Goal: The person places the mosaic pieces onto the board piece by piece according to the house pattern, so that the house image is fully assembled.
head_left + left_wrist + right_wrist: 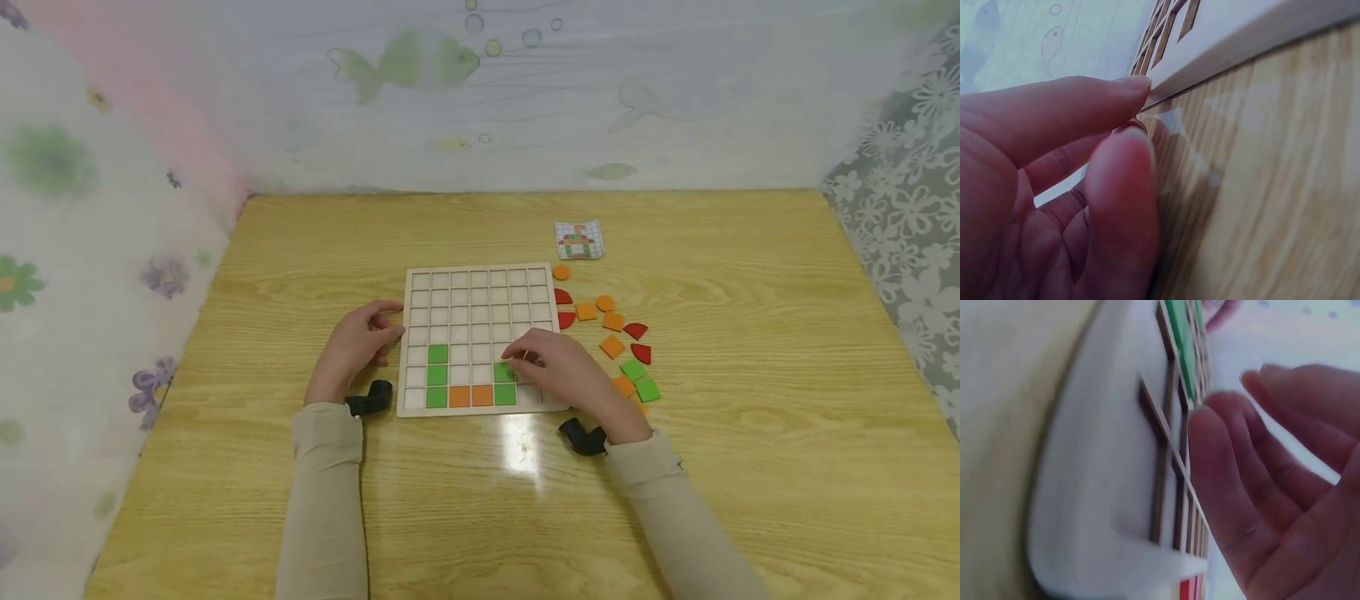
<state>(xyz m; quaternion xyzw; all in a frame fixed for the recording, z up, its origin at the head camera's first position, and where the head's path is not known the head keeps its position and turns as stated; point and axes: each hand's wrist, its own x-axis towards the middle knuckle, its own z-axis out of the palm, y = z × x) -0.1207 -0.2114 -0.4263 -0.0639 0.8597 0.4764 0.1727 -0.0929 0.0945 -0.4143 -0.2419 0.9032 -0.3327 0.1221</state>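
Observation:
A wooden grid board (480, 315) lies on the table. Green square tiles (437, 376) fill a column at its lower left, and two orange squares (470, 396) lie along its bottom row. Another pair of green tiles (505, 394) stands right of the orange ones. Over the upper of that pair is my right hand (566, 367), its thumb and bent fingers apart and nothing between them in the right wrist view. At the board's left edge, my left hand (358, 342) has its fingertips right at the rim, fingers loosely bent; the left wrist view shows no piece in them.
Loose orange squares (612, 347), orange discs (605, 303), red quarter-round pieces (641, 353) and green squares (647, 390) lie right of the board. A small pattern card (579, 240) sits behind them. Black wrist devices (582, 437) show by both wrists. A wall (525, 108) bounds the table's back.

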